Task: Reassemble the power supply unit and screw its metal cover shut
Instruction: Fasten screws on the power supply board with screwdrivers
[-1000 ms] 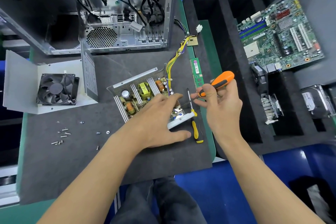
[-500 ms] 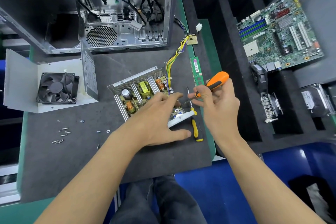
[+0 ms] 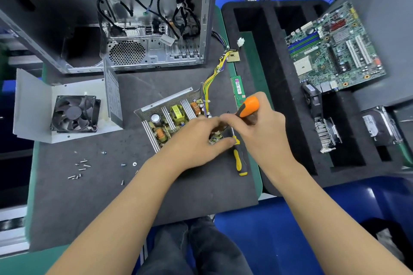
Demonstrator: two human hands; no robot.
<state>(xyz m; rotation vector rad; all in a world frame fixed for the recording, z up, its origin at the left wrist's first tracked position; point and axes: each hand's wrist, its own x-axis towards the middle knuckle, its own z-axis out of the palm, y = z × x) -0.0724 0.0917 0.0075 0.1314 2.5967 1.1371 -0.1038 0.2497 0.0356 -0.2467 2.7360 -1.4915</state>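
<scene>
- A right hand (image 3: 261,131) curls around the orange-and-black handle of a screwdriver (image 3: 248,107), its shaft angled down toward the near corner of an open power supply unit (image 3: 169,118), a perforated metal tray holding a green circuit board with copper coils and a yellow transformer.
- The left hand (image 3: 196,138) rests on the unit's near side, fingers relaxed over the board, thumb stretched along its edge; the fingertips meet the right hand's.
- A second screwdriver with a yellow-and-black handle (image 3: 239,158) lies on the dark grey bench (image 3: 89,196) mat just right of the unit.
- A bundle of yellow and black wires (image 3: 210,80) runs from the unit's far corner.
- Left of the unit stands its grey folded metal cover (image 3: 33,105) with a black fan (image 3: 74,114); small silver screws (image 3: 81,167) lie scattered nearby.
- Behind the unit stands an open computer case (image 3: 134,18).
</scene>
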